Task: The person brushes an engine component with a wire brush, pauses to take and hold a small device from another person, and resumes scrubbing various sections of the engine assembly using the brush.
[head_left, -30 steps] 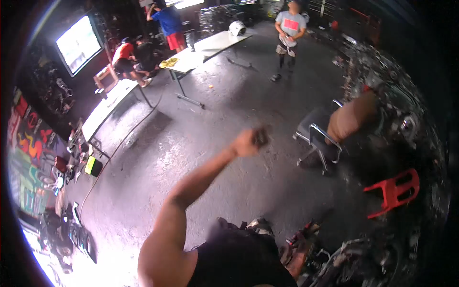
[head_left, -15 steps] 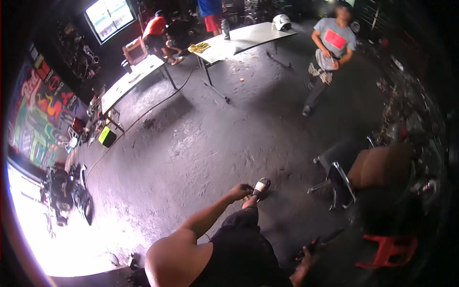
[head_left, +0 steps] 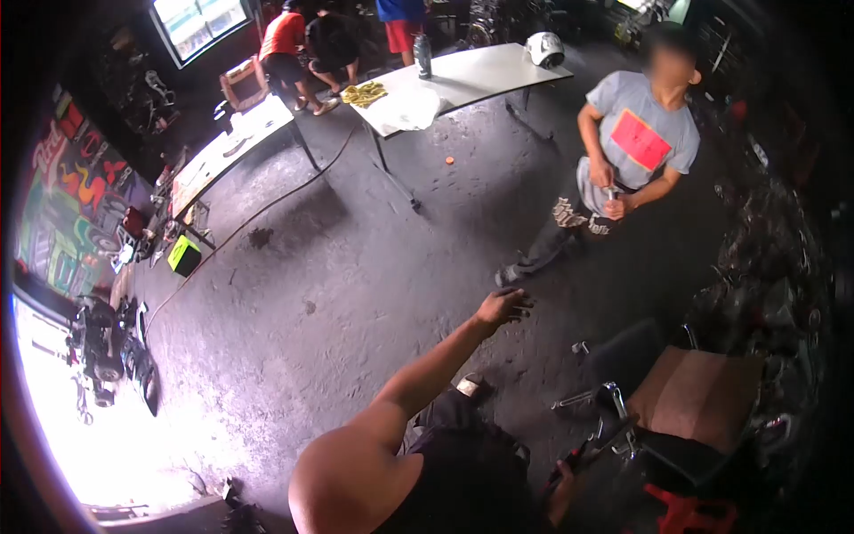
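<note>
The fingers of the left hand (head_left: 503,308) are a bit spread, with nothing seen in them, out over the floor (head_left: 356,267). The fingers of the right hand (head_left: 562,489) curl round a red and black tool (head_left: 580,456), near the chair (head_left: 698,392). A person (head_left: 645,133) in gray is beyond.

Lower left of the office chair (head_left: 630,352), the dark tool (head_left: 584,457) in the right hand (head_left: 564,485) is too unclear to name. Below this chair, the picture's edge cuts the red plastic stool (head_left: 687,511); far beyond the chair, it cuts off a blue-shirted person's (head_left: 401,11) head.
</note>
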Action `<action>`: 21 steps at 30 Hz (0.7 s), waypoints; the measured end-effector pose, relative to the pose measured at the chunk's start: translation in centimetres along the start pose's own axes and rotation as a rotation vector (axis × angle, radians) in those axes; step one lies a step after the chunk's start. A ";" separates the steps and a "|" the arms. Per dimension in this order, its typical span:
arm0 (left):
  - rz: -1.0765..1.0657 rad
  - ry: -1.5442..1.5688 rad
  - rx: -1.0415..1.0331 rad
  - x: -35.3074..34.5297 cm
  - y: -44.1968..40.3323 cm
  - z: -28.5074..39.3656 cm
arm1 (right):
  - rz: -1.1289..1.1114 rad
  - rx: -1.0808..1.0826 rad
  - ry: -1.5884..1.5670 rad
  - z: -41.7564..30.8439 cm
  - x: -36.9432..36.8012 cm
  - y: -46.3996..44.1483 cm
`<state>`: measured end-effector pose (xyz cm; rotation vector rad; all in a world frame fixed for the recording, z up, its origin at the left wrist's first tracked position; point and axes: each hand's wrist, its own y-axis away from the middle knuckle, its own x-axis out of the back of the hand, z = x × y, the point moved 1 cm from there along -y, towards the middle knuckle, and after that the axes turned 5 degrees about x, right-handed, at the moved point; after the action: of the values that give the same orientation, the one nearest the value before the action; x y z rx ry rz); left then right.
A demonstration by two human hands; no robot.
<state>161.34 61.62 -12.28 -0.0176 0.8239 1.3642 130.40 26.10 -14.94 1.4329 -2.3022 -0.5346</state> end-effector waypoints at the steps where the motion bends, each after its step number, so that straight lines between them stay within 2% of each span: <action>1: -0.023 0.071 -0.009 -0.1 -0.5 0.7 | 0.025 -0.012 -0.006 -2.3 -1.5 0.1; 3: -0.069 0.099 -0.037 0.6 -2.6 1.1 | 0.005 0.240 0.093 -5.9 -3.6 0.6; 4: -0.089 0.066 -0.056 1.4 -3.8 0.6 | 0.056 0.218 0.093 -6.6 -3.7 0.4; 6: -0.113 0.147 -0.002 1.4 -4.4 1.7 | 0.027 0.404 0.265 -7.4 -3.7 -1.2; 7: -0.125 0.144 0.011 1.1 -4.7 2.3 | 0.044 0.398 0.264 -7.7 -3.6 -1.6; 9: -0.084 0.182 0.019 1.1 -4.4 2.9 | 0.044 0.191 0.147 -7.7 -3.6 -1.8; 12: -0.036 0.136 -0.001 0.3 -4.0 3.8 | 0.018 0.165 0.184 -5.8 -2.4 -4.0; 15: -0.008 0.234 -0.055 -0.8 -3.0 4.9 | -0.005 0.295 0.270 4.0 3.9 -11.4; 18: -0.006 0.292 -0.111 -1.8 -1.4 6.1 | -0.087 0.257 0.272 1.0 3.2 -13.1; 19: 0.018 0.303 -0.137 -1.9 -1.2 6.4 | -0.084 0.180 0.225 -4.3 0.7 -11.3; 21: 0.163 0.121 -0.179 -2.2 -0.7 6.5 | -0.066 0.027 0.129 -15.0 -4.2 -7.7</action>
<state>165.30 62.58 -6.68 -0.1777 0.8149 1.6001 145.46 24.96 -6.40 1.5140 -2.1758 -0.4180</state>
